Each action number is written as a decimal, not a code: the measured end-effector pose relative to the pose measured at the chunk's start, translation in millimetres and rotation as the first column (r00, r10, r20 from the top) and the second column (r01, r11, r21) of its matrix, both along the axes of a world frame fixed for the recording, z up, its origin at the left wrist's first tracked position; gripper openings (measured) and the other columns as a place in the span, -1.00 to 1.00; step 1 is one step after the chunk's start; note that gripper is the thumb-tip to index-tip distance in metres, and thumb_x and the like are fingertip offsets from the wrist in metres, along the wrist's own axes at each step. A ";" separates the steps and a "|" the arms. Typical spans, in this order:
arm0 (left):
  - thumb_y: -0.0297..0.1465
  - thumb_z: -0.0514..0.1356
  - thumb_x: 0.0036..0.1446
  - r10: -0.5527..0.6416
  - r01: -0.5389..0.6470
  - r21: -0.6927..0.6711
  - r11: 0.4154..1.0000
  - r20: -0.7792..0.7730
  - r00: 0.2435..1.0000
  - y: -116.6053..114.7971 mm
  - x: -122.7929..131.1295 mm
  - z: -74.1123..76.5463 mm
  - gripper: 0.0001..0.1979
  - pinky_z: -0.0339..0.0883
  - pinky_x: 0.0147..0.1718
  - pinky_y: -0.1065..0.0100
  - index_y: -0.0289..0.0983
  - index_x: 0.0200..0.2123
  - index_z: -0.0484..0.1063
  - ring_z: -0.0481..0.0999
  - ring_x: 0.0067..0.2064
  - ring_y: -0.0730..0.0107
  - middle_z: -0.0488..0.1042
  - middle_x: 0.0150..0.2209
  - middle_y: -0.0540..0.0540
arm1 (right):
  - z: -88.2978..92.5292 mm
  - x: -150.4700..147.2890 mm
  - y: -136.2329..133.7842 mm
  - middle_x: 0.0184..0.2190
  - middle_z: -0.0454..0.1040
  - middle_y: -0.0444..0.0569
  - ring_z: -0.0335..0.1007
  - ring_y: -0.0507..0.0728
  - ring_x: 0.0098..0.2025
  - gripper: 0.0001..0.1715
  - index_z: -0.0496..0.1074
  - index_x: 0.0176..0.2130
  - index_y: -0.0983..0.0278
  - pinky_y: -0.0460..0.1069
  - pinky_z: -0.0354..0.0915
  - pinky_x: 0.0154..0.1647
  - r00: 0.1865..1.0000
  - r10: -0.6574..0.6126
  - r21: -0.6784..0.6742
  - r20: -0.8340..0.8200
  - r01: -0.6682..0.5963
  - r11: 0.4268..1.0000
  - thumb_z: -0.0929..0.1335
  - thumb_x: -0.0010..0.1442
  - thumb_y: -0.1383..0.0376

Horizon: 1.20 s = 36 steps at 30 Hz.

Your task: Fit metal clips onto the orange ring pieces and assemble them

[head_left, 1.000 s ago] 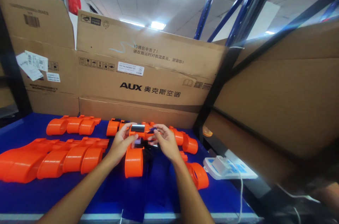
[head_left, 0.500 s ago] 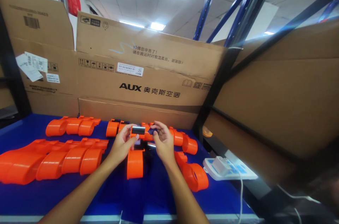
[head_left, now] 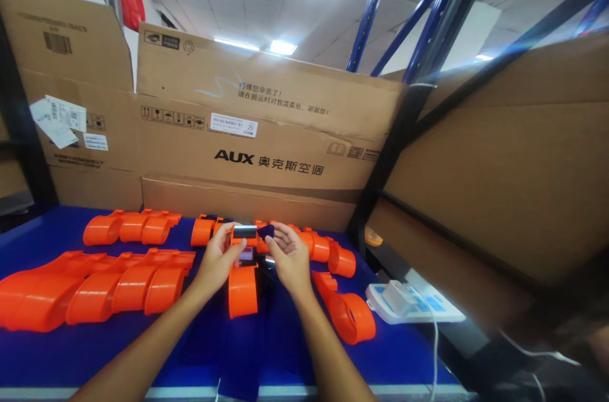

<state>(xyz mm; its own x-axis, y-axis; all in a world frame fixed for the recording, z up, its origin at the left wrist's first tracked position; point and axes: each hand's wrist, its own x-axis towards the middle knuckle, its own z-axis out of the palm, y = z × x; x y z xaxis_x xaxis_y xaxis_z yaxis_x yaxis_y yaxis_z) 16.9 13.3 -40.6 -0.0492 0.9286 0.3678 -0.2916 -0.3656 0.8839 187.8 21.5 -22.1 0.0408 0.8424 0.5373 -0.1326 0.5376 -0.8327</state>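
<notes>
My left hand (head_left: 219, 257) is closed on an orange plastic tape dispenser (head_left: 245, 233) with a black strip and a silver toothed edge facing up. Thumb and fingers grip its left end. On the other side, my right hand (head_left: 291, 259) pinches a small dark blue piece (head_left: 266, 233) at the dispenser's right end; whether it is attached there I cannot tell. Just below the hands, another orange dispenser (head_left: 242, 293) rests on the blue table top (head_left: 190, 351), with dark and shiny parts behind it partly hidden.
Rows of orange dispensers (head_left: 128, 285) lie on the left, with more (head_left: 341, 260) behind my hands and a pair (head_left: 354, 319) at right. A white power strip (head_left: 409, 300) with a cable sits at the right edge. Cardboard panels (head_left: 266, 136) stand behind.
The dispenser in my left hand has shifted slightly left and up. My right hand has turned and moved a little left, and the dark blue piece shows more clearly.
</notes>
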 end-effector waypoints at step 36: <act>-0.26 0.34 0.14 -0.036 0.038 0.066 0.997 -0.036 0.999 -6.5 2.9 5.6 -0.59 0.25 -0.62 0.51 -0.19 0.03 0.39 0.33 -0.53 0.56 0.49 -0.25 -0.01 | 4.9 7.4 -17.8 -0.44 0.41 -0.13 0.35 0.09 -0.40 -0.84 0.31 -0.31 0.19 -0.03 0.28 -0.33 0.776 -0.265 0.351 0.573 0.060 0.935 0.33 0.35 0.27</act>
<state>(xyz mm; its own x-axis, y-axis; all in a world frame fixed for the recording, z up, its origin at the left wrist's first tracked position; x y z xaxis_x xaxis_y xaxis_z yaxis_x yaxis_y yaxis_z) 19.8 6.8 -35.0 -0.0010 0.9029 0.4298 -0.2755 -0.4134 0.8679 195.2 3.7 -17.2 -0.2557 0.6487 0.7168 0.4526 0.7355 -0.5042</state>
